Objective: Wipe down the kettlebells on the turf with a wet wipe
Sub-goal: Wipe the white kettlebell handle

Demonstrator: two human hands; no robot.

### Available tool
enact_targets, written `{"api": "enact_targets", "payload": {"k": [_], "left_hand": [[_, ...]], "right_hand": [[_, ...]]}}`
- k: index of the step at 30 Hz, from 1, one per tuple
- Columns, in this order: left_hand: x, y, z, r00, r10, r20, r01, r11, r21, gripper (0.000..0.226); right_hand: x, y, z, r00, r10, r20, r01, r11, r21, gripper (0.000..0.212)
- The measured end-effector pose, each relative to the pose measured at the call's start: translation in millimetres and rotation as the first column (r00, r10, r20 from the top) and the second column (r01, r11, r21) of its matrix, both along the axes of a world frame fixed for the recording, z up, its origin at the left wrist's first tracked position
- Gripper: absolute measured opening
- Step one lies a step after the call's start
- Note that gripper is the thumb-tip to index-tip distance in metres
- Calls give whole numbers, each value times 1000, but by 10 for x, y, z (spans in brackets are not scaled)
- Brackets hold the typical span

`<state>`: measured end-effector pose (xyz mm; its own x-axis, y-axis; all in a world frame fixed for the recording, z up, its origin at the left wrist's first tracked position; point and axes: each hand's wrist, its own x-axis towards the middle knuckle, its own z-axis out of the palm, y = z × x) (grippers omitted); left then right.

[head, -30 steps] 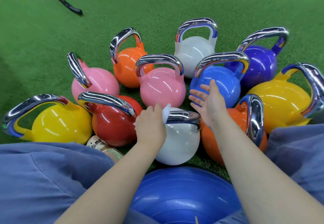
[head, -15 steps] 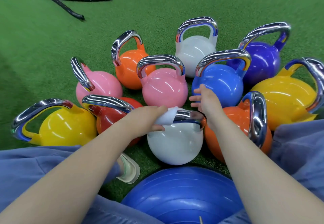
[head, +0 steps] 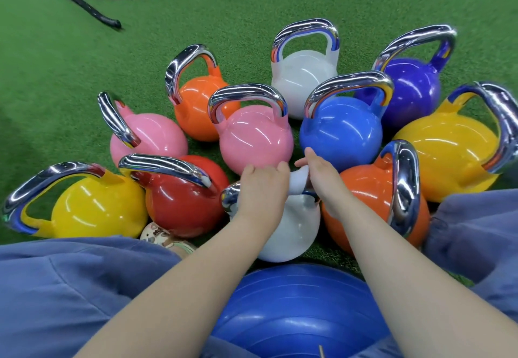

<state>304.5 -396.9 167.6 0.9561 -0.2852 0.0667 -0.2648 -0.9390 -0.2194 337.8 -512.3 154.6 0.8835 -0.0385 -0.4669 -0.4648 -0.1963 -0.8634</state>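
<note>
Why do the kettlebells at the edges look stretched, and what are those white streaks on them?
Head view: the wide-angle lens bends the outer yellow kettlebell; the streaks on the pink kettlebell are glare from lights overhead; the turf looks slightly blurred.

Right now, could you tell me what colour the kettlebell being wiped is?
White, with a chrome handle; the head view shows it.
</note>
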Motion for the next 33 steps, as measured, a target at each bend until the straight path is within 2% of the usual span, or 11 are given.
{"api": "enact_targets", "payload": {"k": [6,9,13,17,20,23,25,27,28,31,33], "left_hand": [[145,-260,140,966,30,-257,-37,999,-22,20],[65,-171,128,990,59,-126,-67,996,-53,25],[-22,-38,18,992,127,19,-125,989,-77,43],[-118,30,53,977,210,-22,-211,973,-95,29],[-173,157,-5,960,275,55,-260,946,-192,17],[-202,310,39,979,203,19,-195,962,-193,38],[-156,411,152,956,165,-241,-205,967,-149,55],[-80,533,314,832,140,-537,-265,950,-162,56],[-39,598,368,807,127,-576,-276,944,-179,55],[-4,784,439,839,126,-530,-339,883,-326,54],[-27,852,413,868,163,-470,-368,845,-387,43]], "right_hand": [[-21,-94,5,958,-252,-140,283,909,307,37],[-62,-42,0,915,-388,112,361,910,206,20],[-220,28,94,807,-194,558,267,962,-51,15],[-364,119,139,654,147,742,122,947,-296,29],[-474,219,153,599,470,649,-74,839,-539,40],[-534,297,161,618,626,476,-173,699,-694,47],[-550,316,160,610,681,406,-163,609,-776,51],[-545,328,182,582,746,324,-164,498,-851,58],[-533,334,229,570,781,255,-188,426,-885,63],[-447,375,366,545,836,57,-301,259,-918,72],[-382,414,440,530,848,1,-332,209,-920,61]]}}
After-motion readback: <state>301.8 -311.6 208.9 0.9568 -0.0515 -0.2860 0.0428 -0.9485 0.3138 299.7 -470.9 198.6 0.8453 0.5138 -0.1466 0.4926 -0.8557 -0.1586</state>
